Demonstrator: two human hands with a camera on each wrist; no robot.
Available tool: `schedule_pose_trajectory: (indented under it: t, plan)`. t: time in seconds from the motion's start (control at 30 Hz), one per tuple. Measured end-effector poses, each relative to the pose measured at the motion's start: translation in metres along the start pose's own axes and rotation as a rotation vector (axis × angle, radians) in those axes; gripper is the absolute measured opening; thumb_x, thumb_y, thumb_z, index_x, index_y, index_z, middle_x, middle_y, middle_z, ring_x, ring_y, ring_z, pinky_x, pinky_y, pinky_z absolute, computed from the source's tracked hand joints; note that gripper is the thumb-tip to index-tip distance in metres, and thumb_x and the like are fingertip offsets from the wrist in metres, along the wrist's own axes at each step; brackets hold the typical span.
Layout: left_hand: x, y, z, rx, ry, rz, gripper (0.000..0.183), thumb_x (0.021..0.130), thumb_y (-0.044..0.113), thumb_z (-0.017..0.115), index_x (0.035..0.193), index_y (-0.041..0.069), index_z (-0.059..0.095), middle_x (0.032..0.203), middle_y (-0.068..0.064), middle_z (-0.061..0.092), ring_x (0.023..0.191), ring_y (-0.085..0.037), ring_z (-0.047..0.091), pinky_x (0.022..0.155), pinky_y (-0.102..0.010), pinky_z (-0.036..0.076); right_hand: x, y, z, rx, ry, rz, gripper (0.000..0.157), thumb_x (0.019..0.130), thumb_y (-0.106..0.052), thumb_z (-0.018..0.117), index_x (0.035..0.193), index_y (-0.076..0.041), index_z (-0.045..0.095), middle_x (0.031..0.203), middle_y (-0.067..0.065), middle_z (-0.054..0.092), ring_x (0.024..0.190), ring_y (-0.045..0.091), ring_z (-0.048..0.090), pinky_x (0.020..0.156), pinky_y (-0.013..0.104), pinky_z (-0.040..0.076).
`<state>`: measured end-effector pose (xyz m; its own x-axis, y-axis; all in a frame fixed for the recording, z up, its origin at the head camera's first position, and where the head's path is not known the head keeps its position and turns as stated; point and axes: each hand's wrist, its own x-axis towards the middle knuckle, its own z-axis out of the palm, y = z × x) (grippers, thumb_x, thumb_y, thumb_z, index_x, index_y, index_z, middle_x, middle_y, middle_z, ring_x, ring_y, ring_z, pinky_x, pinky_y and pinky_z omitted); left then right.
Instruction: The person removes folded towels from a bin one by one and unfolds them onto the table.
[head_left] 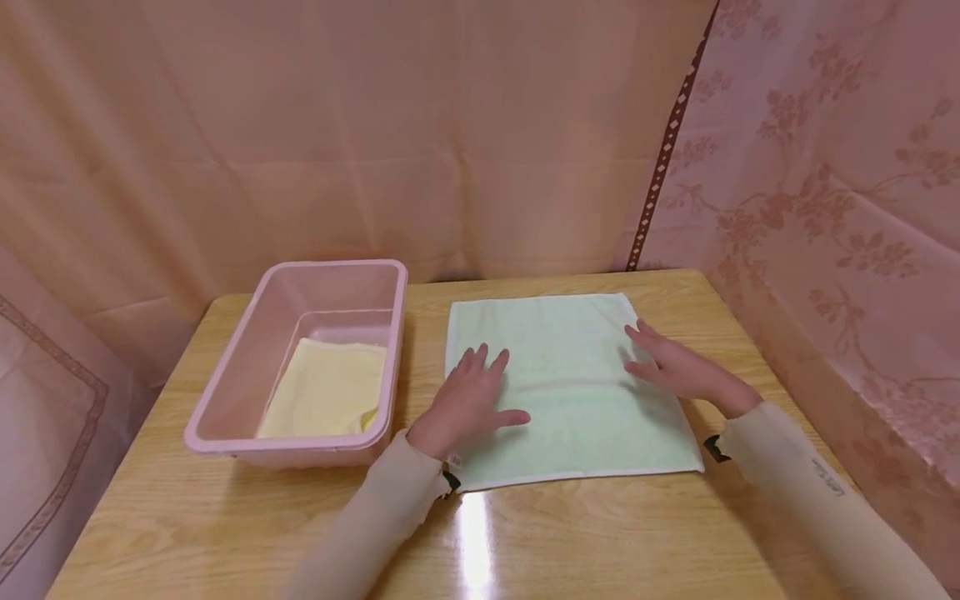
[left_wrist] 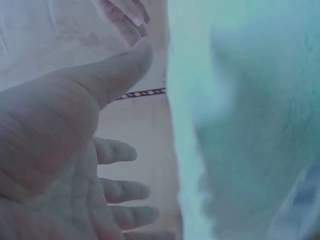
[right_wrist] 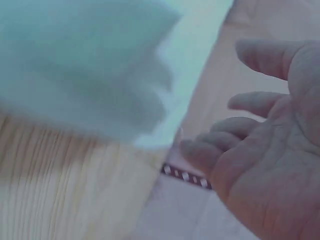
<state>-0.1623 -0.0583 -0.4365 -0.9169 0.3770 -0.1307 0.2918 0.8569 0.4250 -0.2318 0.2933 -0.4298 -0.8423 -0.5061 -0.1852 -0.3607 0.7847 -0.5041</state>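
A pale green towel (head_left: 570, 417) with white edging lies spread flat on the wooden table. Over its left part my left hand (head_left: 471, 400) hovers, fingers spread and thumb pointing right. My right hand (head_left: 678, 367) is above the towel's right edge, its fingers pointing left and apart. Neither hand holds anything. In the left wrist view, the palm of the left hand (left_wrist: 55, 150) faces the towel (left_wrist: 260, 125), with a gap between. The right wrist view shows the right hand (right_wrist: 270, 145) with loosely bent fingers beside the towel (right_wrist: 90, 65).
A pink plastic basin (head_left: 296, 447) stands on the left of the table (head_left: 600, 542), holding a folded yellow cloth (head_left: 326, 387). Beige curtains (head_left: 375, 125) hang behind the table, and a pink floral curtain (head_left: 847, 208) runs along the right side.
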Motion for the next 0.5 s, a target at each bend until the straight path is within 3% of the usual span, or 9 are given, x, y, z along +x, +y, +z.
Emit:
schedule_pose_trajectory:
  t: [0.1,0.27,0.5]
  plan:
    - [0.011,-0.003,0.006,0.026,-0.069,-0.036,0.098,0.089,0.064,0.067,0.163,0.019,0.022,0.167,-0.024,0.005,0.153,-0.044,0.002,0.118,-0.063,0.014,0.017,-0.006,0.009,0.052,-0.07,0.064,0.08,0.106,-0.035,0.054,0.158,0.008,0.012,0.161,0.036,-0.008,0.148,0.054,-0.006,0.115,0.068,0.005]
    - [0.017,-0.005,0.014,0.062,-0.16,-0.045,0.08,0.096,0.064,0.055,0.162,0.03,0.026,0.166,-0.025,0.003,0.152,-0.045,0.0,0.117,-0.066,0.011,0.032,-0.018,0.021,0.04,-0.21,0.153,0.084,0.107,-0.047,0.046,0.161,0.001,0.003,0.159,0.036,-0.02,0.144,0.055,-0.021,0.111,0.072,-0.007]
    - [0.024,-0.006,0.019,0.098,-0.198,-0.07,0.077,0.097,0.066,0.05,0.162,0.03,0.027,0.167,-0.023,0.004,0.153,-0.043,0.001,0.118,-0.065,0.008,0.042,-0.028,0.028,-0.076,-0.276,0.248,0.098,0.099,-0.066,0.046,0.163,-0.008,0.001,0.159,0.035,-0.022,0.144,0.056,-0.021,0.109,0.075,-0.007]
